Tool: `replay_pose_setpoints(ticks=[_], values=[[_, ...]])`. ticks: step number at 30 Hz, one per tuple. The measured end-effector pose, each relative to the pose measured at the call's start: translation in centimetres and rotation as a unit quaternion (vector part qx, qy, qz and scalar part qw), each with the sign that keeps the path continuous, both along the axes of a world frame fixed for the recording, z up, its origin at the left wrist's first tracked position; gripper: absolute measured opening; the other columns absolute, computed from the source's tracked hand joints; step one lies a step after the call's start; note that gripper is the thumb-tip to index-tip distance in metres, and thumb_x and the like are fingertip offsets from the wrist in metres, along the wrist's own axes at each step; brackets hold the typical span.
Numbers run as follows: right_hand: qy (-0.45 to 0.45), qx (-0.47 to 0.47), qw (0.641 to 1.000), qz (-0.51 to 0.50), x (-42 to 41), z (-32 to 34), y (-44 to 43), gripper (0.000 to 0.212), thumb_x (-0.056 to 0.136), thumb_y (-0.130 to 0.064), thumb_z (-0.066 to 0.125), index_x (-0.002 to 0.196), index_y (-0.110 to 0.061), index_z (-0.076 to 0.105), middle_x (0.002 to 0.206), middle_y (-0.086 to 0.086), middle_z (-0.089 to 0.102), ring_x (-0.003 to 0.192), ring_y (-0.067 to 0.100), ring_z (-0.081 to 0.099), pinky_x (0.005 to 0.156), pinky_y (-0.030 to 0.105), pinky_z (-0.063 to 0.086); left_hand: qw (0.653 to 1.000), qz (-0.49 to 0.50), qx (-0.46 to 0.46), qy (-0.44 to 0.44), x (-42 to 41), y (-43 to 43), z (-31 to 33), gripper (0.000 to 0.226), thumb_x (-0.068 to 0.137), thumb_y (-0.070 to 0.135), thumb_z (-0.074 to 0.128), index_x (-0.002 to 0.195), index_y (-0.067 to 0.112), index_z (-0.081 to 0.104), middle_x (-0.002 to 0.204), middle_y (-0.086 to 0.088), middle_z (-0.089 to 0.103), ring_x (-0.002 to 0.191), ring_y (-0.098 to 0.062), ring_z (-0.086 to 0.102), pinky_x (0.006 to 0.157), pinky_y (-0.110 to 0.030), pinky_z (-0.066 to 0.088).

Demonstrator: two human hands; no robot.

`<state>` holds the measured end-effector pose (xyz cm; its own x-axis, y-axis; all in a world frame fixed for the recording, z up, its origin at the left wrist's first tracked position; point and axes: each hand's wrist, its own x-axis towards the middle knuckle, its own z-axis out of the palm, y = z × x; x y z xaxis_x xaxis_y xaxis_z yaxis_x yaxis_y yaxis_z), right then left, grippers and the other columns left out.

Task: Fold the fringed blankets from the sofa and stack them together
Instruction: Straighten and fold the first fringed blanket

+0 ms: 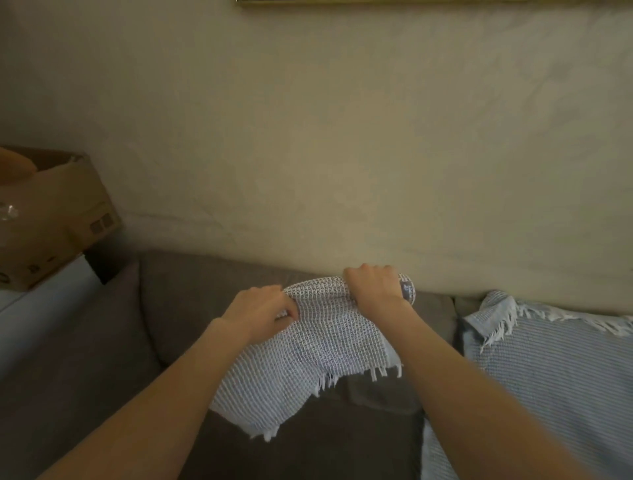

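Note:
A light blue-and-white woven blanket with fringe (318, 346) hangs in front of the grey sofa (191, 308), held up by both hands along its top edge. My left hand (260, 311) pinches the edge at the left. My right hand (375, 286) grips the bunched top edge at the right, knuckles up. Its fringed lower edge dangles over the seat. A second fringed blanket (548, 370), pale blue with white stripes, lies spread over the sofa at the right, its fringe along the backrest.
A cardboard box (58, 212) stands at the left on a white surface (41, 305) beside the sofa arm. A plain beige wall (342, 137) rises behind the sofa. A frame edge (376, 2) shows at the top.

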<state>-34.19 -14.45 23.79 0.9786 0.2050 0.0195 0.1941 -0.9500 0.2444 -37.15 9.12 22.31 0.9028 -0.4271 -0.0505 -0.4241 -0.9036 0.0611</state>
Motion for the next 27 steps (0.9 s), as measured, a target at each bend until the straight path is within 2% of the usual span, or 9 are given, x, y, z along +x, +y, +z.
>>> replay_pose_setpoints(ticks=[4, 8, 12, 15, 17, 19, 21, 25, 27], values=[[-0.019, 0.018, 1.0, -0.003, 0.3, 0.3, 0.1, 0.032, 0.09, -0.005, 0.072, 0.116, -0.019, 0.06, 0.085, -0.002, 0.06, 0.093, 0.026, 0.067, 0.095, 0.044, 0.045, 1.0, 0.027, -0.011, 0.009, -0.2, -0.4, 0.1, 0.032, 0.099, 0.036, 0.062, 0.126, 0.05, 0.071, 0.117, 0.012, 0.058, 0.113, -0.018, 0.065, 0.094, -0.037, 0.051], [-0.056, 0.029, 0.998, 0.011, 0.1, 0.9, 0.9, 0.033, 0.085, 0.001, 0.071, 0.109, -0.019, 0.059, 0.093, 0.0, 0.067, 0.094, 0.026, 0.066, 0.093, 0.043, 0.044, 0.988, 0.12, -0.092, 0.022, 0.3, -0.8, 0.7, 0.026, 0.089, 0.036, 0.069, 0.111, 0.043, 0.081, 0.118, 0.015, 0.076, 0.103, -0.015, 0.072, 0.09, -0.035, 0.06], [-0.071, 0.03, 0.997, -0.01, -0.3, 1.4, 2.6, 0.026, 0.088, -0.003, 0.068, 0.108, -0.018, 0.062, 0.096, 0.0, 0.07, 0.094, 0.026, 0.068, 0.084, 0.04, 0.039, 0.964, 0.211, -0.158, 0.031, 0.9, -1.7, 0.5, 0.03, 0.094, 0.02, 0.06, 0.107, 0.034, 0.084, 0.109, 0.003, 0.08, 0.098, -0.027, 0.074, 0.085, -0.036, 0.06], [-0.012, 0.045, 0.999, -0.029, -1.4, 1.9, 4.0, 0.025, 0.095, -0.007, 0.062, 0.116, -0.019, 0.067, 0.11, 0.001, 0.073, 0.106, 0.027, 0.07, 0.088, 0.04, 0.043, 0.941, 0.255, -0.22, 0.029, 1.3, -2.3, 0.4, 0.022, 0.092, 0.018, 0.061, 0.075, 0.023, 0.074, 0.079, -0.003, 0.07, 0.08, -0.031, 0.066, 0.066, -0.035, 0.048], [0.022, 0.086, 0.996, -0.032, -2.5, 1.6, 4.7, 0.028, 0.096, -0.015, 0.062, 0.124, -0.017, 0.065, 0.123, 0.005, 0.071, 0.116, 0.03, 0.068, 0.093, 0.04, 0.05, 0.924, 0.276, -0.265, 0.014, 1.3, -2.7, 0.7, 0.02, 0.087, 0.021, 0.068, 0.067, 0.02, 0.066, 0.068, 0.001, 0.062, 0.068, -0.024, 0.059, 0.06, -0.03, 0.04], [0.045, 0.142, 0.988, -0.031, -3.8, 0.6, 5.4, 0.038, 0.092, -0.019, 0.067, 0.128, -0.013, 0.056, 0.126, 0.008, 0.069, 0.118, 0.033, 0.068, 0.088, 0.041, 0.053, 0.906, 0.294, -0.305, 0.0, 1.4, -3.0, 1.0, 0.019, 0.08, 0.022, 0.074, 0.062, 0.017, 0.067, 0.063, 0.001, 0.062, 0.062, -0.02, 0.058, 0.052, -0.026, 0.035], [0.061, 0.189, 0.98, -0.033, -4.9, -0.7, 6.1, 0.048, 0.088, -0.017, 0.072, 0.127, -0.01, 0.045, 0.121, 0.01, 0.068, 0.113, 0.035, 0.068, 0.077, 0.04, 0.049, 0.893, 0.311, -0.325, -0.01, 1.5, -3.2, 1.2, 0.022, 0.075, 0.017, 0.074, 0.056, 0.013, 0.064, 0.058, 0.0, 0.061, 0.062, -0.025, 0.06, 0.049, -0.025, 0.032], [0.023, 0.199, 0.979, -0.04, -5.8, -2.9, 6.4, 0.049, 0.089, -0.011, 0.068, 0.127, -0.012, 0.036, 0.112, 0.009, 0.07, 0.102, 0.033, 0.072, 0.067, 0.038, 0.044, 0.866, 0.316, -0.388, -0.003, 1.3, -3.1, 1.1, 0.016, 0.07, 0.013, 0.076, 0.055, 0.017, 0.073, 0.052, 0.002, 0.064, 0.06, -0.018, 0.064, 0.053, -0.022, 0.041], [-0.004, 0.197, 0.979, -0.054, -5.8, -3.4, 5.9, 0.043, 0.093, -0.011, 0.063, 0.126, -0.015, 0.037, 0.113, 0.008, 0.07, 0.101, 0.032, 0.072, 0.066, 0.038, 0.044, 0.845, 0.306, -0.438, -0.014, 1.1, -3.0, 1.3, 0.015, 0.068, 0.013, 0.082, 0.06, 0.026, 0.079, 0.061, 0.009, 0.072, 0.066, -0.009, 0.069, 0.064, -0.023, 0.053]])
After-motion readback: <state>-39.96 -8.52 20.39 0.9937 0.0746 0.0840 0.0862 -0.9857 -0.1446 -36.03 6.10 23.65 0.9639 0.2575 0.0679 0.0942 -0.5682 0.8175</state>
